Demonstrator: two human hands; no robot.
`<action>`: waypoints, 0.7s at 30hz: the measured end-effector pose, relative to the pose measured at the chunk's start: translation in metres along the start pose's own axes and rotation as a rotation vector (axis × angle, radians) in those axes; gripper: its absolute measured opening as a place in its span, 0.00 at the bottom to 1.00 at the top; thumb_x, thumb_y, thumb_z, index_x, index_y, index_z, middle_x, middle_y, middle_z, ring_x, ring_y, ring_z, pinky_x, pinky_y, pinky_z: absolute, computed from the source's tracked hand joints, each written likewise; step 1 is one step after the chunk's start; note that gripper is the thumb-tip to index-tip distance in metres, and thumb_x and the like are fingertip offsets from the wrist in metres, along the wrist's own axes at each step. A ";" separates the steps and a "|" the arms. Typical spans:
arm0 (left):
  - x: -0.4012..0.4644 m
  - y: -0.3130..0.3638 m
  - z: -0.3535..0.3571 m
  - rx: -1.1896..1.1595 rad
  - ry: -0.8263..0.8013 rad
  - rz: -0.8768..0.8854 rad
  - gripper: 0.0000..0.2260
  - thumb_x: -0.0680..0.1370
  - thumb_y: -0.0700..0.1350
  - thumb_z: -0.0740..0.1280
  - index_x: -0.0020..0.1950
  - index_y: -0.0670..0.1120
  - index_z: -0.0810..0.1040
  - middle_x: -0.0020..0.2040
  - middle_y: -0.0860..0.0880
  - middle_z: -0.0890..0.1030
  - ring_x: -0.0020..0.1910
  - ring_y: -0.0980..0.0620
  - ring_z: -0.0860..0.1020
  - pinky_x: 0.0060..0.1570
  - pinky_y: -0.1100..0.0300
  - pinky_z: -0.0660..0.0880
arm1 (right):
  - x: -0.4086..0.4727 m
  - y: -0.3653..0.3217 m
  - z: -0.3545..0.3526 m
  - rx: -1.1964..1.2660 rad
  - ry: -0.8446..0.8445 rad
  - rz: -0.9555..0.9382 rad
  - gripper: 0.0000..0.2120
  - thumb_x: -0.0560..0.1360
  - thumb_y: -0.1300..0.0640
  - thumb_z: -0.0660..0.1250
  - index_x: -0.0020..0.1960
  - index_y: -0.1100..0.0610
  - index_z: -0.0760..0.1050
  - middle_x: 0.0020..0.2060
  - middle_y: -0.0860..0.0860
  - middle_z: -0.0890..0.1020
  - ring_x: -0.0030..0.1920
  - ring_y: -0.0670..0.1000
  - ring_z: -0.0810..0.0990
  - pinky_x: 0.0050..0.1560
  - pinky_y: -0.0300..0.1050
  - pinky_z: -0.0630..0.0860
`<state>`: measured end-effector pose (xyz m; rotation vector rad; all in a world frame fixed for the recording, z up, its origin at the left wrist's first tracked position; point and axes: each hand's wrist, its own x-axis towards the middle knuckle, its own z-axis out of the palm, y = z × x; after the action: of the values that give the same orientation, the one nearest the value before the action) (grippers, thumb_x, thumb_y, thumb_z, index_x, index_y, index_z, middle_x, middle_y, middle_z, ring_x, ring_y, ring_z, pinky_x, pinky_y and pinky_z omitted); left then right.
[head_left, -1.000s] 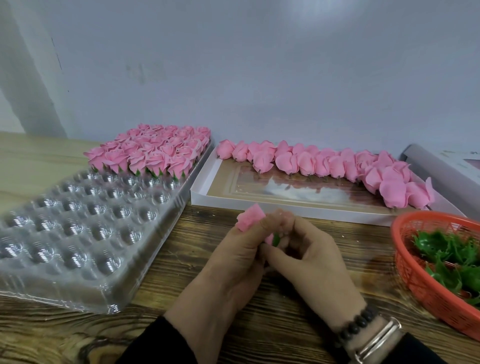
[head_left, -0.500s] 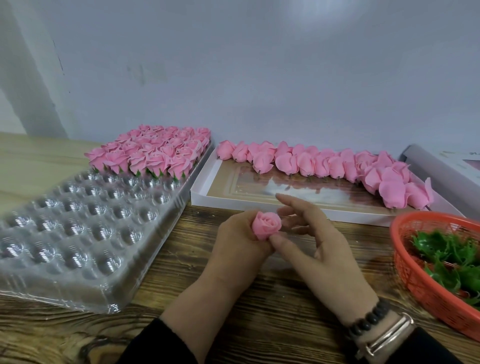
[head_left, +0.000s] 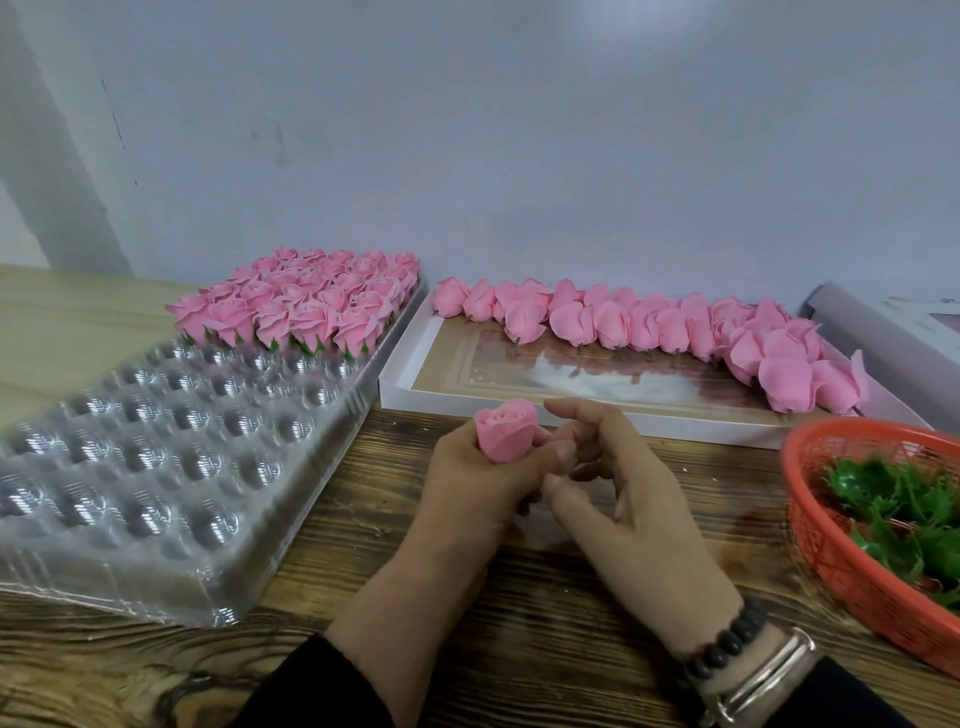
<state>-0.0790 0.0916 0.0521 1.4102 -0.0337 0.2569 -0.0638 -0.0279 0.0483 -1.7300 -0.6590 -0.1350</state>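
Note:
My left hand (head_left: 467, 478) grips a pink rose head (head_left: 506, 434) upright, bloom facing up, above the wooden table. My right hand (head_left: 618, 483) sits just to its right with loosely curled fingers; its fingertips are close to the rose's base, and I cannot tell whether they touch it. A clear plastic tray (head_left: 156, 457) with round cups lies to the left; its far rows hold finished pink roses (head_left: 306, 301) with green bases. A white shallow box (head_left: 415, 364) behind my hands carries a row of loose pink rose heads (head_left: 649, 327).
A red mesh basket (head_left: 831, 525) with green plastic leaf pieces (head_left: 904, 509) stands at the right. Another pale box (head_left: 883, 322) leans at the far right. A grey wall closes the back. The wooden table (head_left: 363, 525) shows between tray and hands.
The rose was tilted between both hands, then turned upright in my left hand. My right hand's fingers have eased off it and curled a little.

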 end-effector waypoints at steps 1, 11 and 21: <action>0.000 0.000 0.000 0.005 -0.004 0.012 0.08 0.68 0.37 0.74 0.42 0.34 0.79 0.34 0.40 0.78 0.33 0.48 0.74 0.35 0.58 0.71 | 0.000 0.000 0.000 0.018 0.013 0.000 0.19 0.67 0.60 0.66 0.56 0.44 0.72 0.40 0.43 0.77 0.45 0.43 0.77 0.48 0.31 0.72; -0.004 0.001 0.011 0.099 -0.068 0.111 0.09 0.68 0.28 0.70 0.41 0.41 0.78 0.30 0.53 0.80 0.31 0.60 0.77 0.33 0.68 0.74 | 0.002 -0.001 -0.003 0.029 0.091 0.043 0.17 0.67 0.66 0.66 0.50 0.48 0.75 0.37 0.52 0.78 0.35 0.43 0.75 0.34 0.31 0.73; -0.004 -0.002 0.004 -0.076 -0.020 -0.028 0.06 0.69 0.41 0.73 0.37 0.40 0.79 0.32 0.44 0.76 0.33 0.49 0.75 0.36 0.59 0.72 | 0.003 0.004 -0.003 -0.061 0.225 -0.050 0.10 0.72 0.59 0.65 0.49 0.45 0.71 0.37 0.43 0.76 0.40 0.41 0.76 0.43 0.29 0.71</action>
<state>-0.0824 0.0863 0.0501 1.3370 -0.0400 0.2163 -0.0592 -0.0299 0.0471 -1.7256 -0.5367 -0.3826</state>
